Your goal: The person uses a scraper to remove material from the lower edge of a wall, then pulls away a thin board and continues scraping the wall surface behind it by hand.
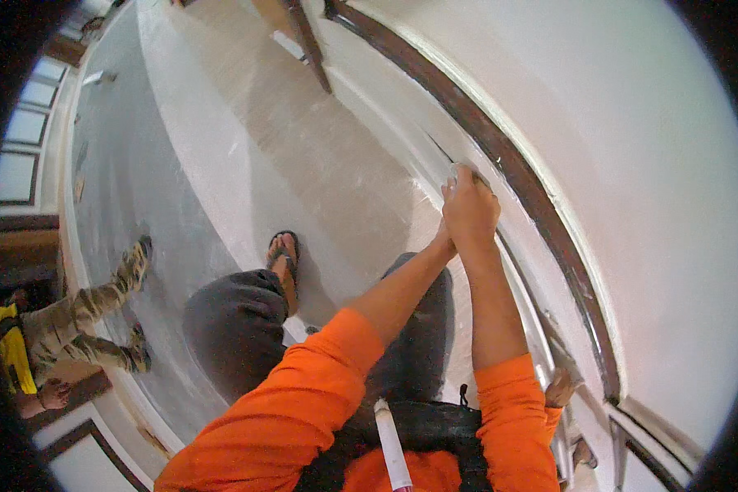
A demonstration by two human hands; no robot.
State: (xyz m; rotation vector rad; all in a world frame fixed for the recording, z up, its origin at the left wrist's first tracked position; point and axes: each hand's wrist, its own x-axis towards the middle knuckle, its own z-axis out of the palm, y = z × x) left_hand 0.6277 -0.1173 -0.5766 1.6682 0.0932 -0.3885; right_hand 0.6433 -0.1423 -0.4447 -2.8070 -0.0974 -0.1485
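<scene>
My right hand [472, 206] is curled into a fist low against the white wall, around a small greyish object [481, 179] that I cannot identify. My left hand [448, 232] meets it from the near side, mostly hidden behind the right, so its grip is unclear. A thin dark line [438, 147], either a cord or a gap, runs along the wall to my hands and appears again past my right wrist. Just beyond them, a dark brown wooden trim [504, 147] curves along the wall. A white cigarette-like stick [392, 446] juts in close to the camera.
A person [55, 332] in patterned trousers is at the left. Behind my right arm, another hand [559, 388] with an orange sleeve touches the wall's base. My sandalled foot [283, 255] rests on the dusty floor [338, 166]. A dark post [307, 46] stands ahead.
</scene>
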